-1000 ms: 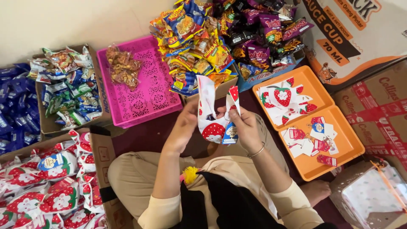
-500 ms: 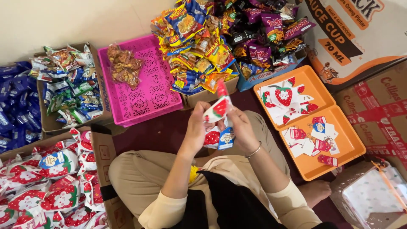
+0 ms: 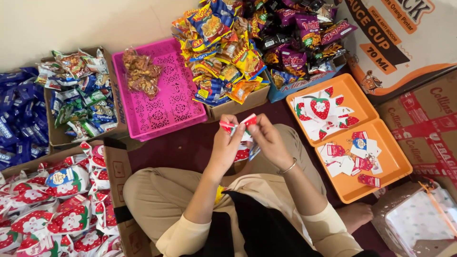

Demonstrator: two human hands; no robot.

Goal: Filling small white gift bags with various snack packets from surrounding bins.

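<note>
Both hands meet above the person's lap, clamped on one small flat white paper packet with red strawberry print (image 3: 243,138). The left hand (image 3: 227,143) pinches its upper left edge; the right hand (image 3: 266,140) grips its right side. The packet is creased and glossy, its top corners red. It sits just in front of the pink perforated plastic tray (image 3: 166,102). Right of that tray lies an orange plastic tray (image 3: 381,157) bearing similar flat packets.

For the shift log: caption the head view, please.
Both hands, left hand and right hand, pinch a small red-and-white packet between snack-filled boxes.
</note>
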